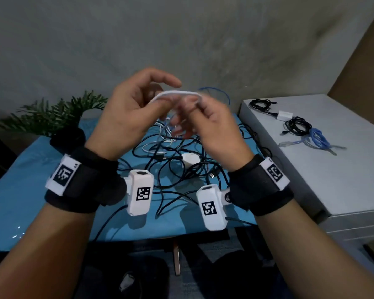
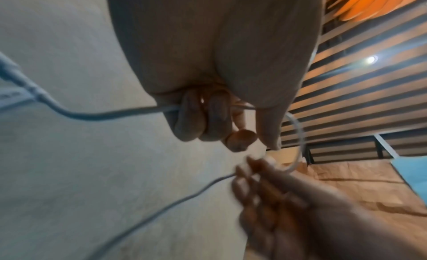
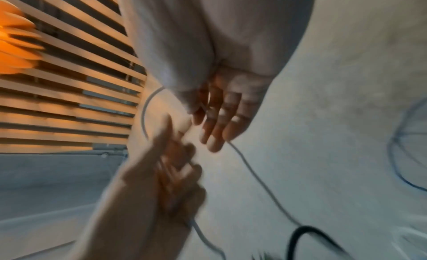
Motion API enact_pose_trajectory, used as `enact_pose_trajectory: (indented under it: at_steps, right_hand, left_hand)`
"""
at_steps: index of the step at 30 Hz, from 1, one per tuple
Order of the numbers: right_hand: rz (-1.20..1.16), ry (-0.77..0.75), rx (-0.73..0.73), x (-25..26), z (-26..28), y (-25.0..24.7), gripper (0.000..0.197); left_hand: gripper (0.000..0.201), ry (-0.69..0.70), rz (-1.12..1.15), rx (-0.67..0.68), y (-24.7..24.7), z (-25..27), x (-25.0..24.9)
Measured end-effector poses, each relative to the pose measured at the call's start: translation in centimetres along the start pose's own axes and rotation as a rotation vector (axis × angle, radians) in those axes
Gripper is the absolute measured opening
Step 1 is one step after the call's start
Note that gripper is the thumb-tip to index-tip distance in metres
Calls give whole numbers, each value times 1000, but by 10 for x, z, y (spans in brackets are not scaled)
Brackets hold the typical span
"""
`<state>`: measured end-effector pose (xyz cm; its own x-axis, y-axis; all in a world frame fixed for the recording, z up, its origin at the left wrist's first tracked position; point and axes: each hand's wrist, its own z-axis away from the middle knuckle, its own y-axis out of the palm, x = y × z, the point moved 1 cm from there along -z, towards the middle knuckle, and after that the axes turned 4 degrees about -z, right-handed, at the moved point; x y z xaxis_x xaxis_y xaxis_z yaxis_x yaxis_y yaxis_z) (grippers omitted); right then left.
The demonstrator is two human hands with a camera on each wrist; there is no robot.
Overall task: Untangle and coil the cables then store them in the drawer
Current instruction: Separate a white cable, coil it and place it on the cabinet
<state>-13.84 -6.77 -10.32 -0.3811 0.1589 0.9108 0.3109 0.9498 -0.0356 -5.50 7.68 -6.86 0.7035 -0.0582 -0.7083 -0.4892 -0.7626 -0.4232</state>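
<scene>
Up above the tangle, the left hand (image 1: 130,108) has its fingers curled round a thin white charging cable (image 1: 175,93), which arcs across to the right hand (image 1: 212,124), pinching it between thumb and fingers (bit blurry there, but the wrist views back it up). So it's mid-coil on that one, with the loose end trailing down into the messy pile of black and white cables (image 1: 177,165) on the blue-covered table (image 1: 30,190). I'd guess the cable is light, floppy and a bit springy, so loops will try to pop open; best to hold it at the spot where loops cross, not by the plug ends. A white charger block (image 1: 190,159) sits in the pile, probably snaggy. Off to the right, coiled black cables (image 1: 298,126) and a blue cable bundle (image 1: 317,137) lie on the white cabinet (image 1: 311,180); its drawer looks shut.
</scene>
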Motion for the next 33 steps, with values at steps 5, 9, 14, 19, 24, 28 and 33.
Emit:
enact_pose_trajectory:
  at_steps: [5, 9, 14, 19, 24, 28, 33]
  right_hand:
    - [78, -492, -60, 47, 3, -10, 18]
    - [194, -559, 50, 61, 12, -7, 32]
    - [78, -189, -24, 36, 2, -6, 71]
    - [310, 236, 143, -36, -3, 11, 76]
    - [405, 397, 290, -95, 5, 27, 53]
    - [390, 468, 293, -109, -5, 16, 59]
    - [374, 455, 61, -118, -21, -19, 86]
  left_hand:
    - [37, -176, -78, 202, 3, 3, 19]
    - [22, -136, -186, 226, 21, 7, 19]
    - [30, -172, 9, -107, 15, 0, 16]
    - [33, -98, 223, -228, 10, -3, 7]
    - [35, -64, 430, -248, 4, -5, -1]
    - [37, -10, 528, -292, -10, -6, -9]
    - [37, 54, 646, -324, -32, -6, -13]
